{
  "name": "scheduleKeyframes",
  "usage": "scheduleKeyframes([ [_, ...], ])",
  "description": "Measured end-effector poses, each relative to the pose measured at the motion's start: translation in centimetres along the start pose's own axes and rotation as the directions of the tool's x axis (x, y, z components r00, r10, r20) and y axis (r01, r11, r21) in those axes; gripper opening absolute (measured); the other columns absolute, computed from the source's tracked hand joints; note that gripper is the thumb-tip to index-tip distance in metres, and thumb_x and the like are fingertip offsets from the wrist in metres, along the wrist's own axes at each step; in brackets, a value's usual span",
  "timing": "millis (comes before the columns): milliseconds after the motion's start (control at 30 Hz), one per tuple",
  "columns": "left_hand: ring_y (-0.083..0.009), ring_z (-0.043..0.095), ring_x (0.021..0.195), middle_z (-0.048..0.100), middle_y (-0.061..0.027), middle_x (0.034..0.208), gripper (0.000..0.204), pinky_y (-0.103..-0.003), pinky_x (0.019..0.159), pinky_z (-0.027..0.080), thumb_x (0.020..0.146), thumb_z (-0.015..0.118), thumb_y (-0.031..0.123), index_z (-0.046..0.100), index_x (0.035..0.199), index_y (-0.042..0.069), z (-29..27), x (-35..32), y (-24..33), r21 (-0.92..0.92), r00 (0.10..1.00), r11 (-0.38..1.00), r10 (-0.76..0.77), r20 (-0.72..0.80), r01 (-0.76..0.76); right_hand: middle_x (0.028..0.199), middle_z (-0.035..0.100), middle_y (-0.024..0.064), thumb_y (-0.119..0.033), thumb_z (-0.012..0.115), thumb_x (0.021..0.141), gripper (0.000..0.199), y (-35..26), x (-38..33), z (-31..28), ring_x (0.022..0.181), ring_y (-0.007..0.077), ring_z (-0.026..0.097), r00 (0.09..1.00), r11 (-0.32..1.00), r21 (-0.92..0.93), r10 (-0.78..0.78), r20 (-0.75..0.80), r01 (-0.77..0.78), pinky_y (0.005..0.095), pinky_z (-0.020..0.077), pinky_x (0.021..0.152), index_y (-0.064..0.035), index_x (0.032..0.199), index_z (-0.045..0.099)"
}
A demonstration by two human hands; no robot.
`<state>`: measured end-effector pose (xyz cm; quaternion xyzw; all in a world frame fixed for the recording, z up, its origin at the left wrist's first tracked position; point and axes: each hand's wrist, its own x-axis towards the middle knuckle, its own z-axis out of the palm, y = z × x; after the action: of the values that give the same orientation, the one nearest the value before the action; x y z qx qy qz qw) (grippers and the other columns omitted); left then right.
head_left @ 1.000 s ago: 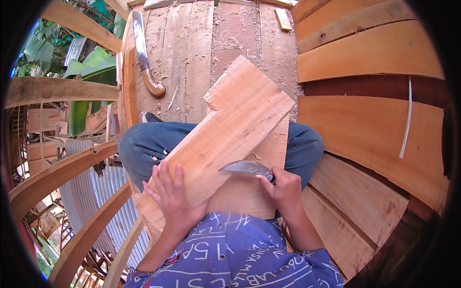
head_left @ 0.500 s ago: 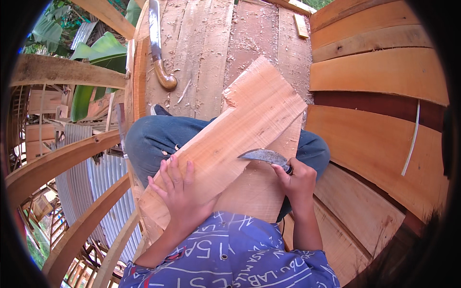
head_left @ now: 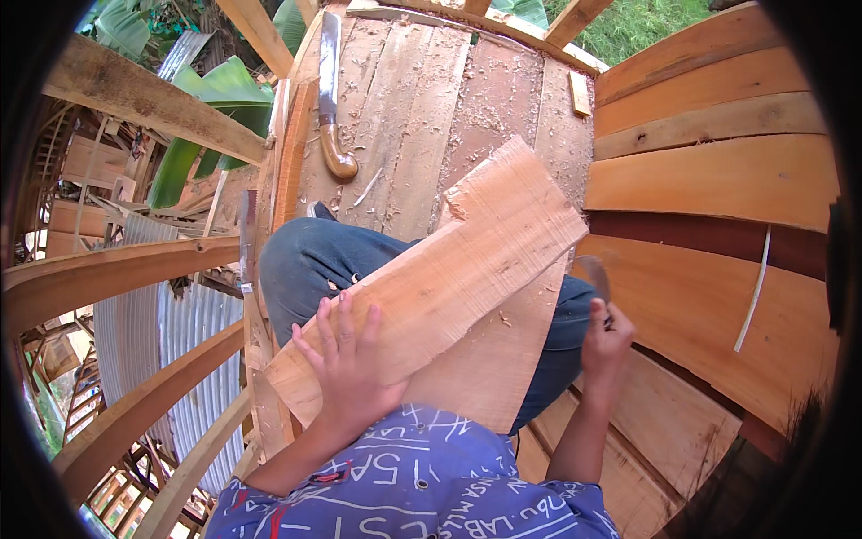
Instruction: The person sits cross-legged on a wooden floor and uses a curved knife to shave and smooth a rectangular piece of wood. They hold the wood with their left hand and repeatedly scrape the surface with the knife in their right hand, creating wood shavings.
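A pale plank [head_left: 458, 256] with a notch cut near its far end lies slantwise across my lap, on top of a second board [head_left: 489, 364]. Spread flat on the near left part of the plank is my left hand [head_left: 346, 355], fingers apart. My right hand [head_left: 606, 340] is closed round the handle of a knife with a curved blade [head_left: 593, 275], which stands off to the right of the plank, blade up, not touching the wood. The knife's handle is mostly hidden in the fist.
A machete [head_left: 330, 108] with a wooden handle lies on the shaving-strewn plank floor [head_left: 404, 117] at the far left. A small wood block [head_left: 579, 93] lies at the far right. Boards [head_left: 709, 175] wall the right side; wooden rails [head_left: 126, 269] run along the left.
My right hand has drawn the knife away from the plank's near edge, to the right. The left hand stays on the plank. The whole view has shifted slightly.
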<state>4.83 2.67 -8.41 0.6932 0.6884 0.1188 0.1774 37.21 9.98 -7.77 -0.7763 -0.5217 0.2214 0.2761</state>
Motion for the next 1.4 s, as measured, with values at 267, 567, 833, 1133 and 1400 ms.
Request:
scheduleKeyframes([
  [267, -0.0455, 0.017, 0.145, 0.020, -0.0246, 0.157, 0.105, -0.072, 0.106, 0.003, 0.065, 0.081, 0.050, 0.033, 0.149, 0.009, -2.0, 0.5, 0.2, -0.015, 0.993, 1.000, -0.016, 0.117, 0.018, 0.055, 0.043, -0.0057, -0.029, 0.070, 0.092, 0.033, -6.6, -4.7, 10.0, 0.041, 0.0040, 0.038, 0.873, 0.525, 0.722, 0.092, 0.479, -0.451, 0.0226, 0.0278, 0.037, 0.0001, 0.101, 0.056],
  [567, -0.0287, 0.052, 0.125, 0.054, -0.0161, 0.133, 0.089, -0.042, 0.103, 0.040, 0.068, 0.082, 0.016, 0.039, 0.145, 0.006, -8.2, -0.1, -4.7, -0.450, 0.962, 0.861, -0.146, 0.233, 0.239, 0.051, 0.037, -0.0058, -0.021, 0.065, 0.094, 0.025, -6.9, -2.8, 8.8, 0.039, 0.0051, 0.034, 0.857, 0.438, 0.742, 0.174, 0.485, -0.508, 0.0238, 0.0295, 0.037, -0.0084, 0.082, 0.048],
  [833, -0.0246, 0.060, 0.110, 0.063, -0.0133, 0.117, 0.069, -0.036, 0.092, 0.047, 0.074, 0.081, 0.020, 0.052, 0.135, 0.005, -9.1, 1.2, -4.5, -0.408, 0.975, 0.903, -0.047, 0.218, 0.134, 0.051, 0.035, -0.0037, -0.021, 0.062, 0.096, 0.025, -5.0, -1.5, 6.3, 0.037, 0.0075, 0.034, 0.898, 0.371, 0.822, 0.090, 0.431, -0.431, 0.0245, 0.0305, 0.035, -0.0127, 0.081, 0.045],
  [1133, -0.0269, 0.067, 0.078, 0.069, -0.0167, 0.085, 0.027, -0.035, 0.071, 0.050, 0.082, 0.074, 0.021, 0.069, 0.091, -0.004, -10.4, 5.0, -1.0, -0.483, 0.733, 0.871, 0.268, 0.626, 0.094, 0.054, 0.038, -0.0043, -0.024, 0.061, 0.098, 0.024, -4.1, 0.7, 4.9, 0.039, 0.0056, 0.034, 0.901, 0.313, 0.864, -0.050, 0.430, -0.395, 0.0246, 0.0306, 0.034, -0.0123, 0.085, 0.044],
  [1400, -0.0275, 0.061, 0.068, 0.063, -0.0180, 0.077, 0.026, -0.037, 0.066, 0.048, 0.087, 0.065, 0.020, 0.063, 0.091, -0.005, -8.5, 2.5, 1.1, -0.597, 0.862, 0.796, 0.233, 0.450, 0.097, 0.053, 0.048, 0.0063, -0.051, 0.063, 0.092, 0.058, -1.9, -4.0, 3.8, 0.046, 0.0160, 0.049, 0.978, 0.880, 0.467, -0.159, 0.133, 0.080, 0.0365, 0.0360, 0.045, 0.0005, 0.067, 0.056],
])
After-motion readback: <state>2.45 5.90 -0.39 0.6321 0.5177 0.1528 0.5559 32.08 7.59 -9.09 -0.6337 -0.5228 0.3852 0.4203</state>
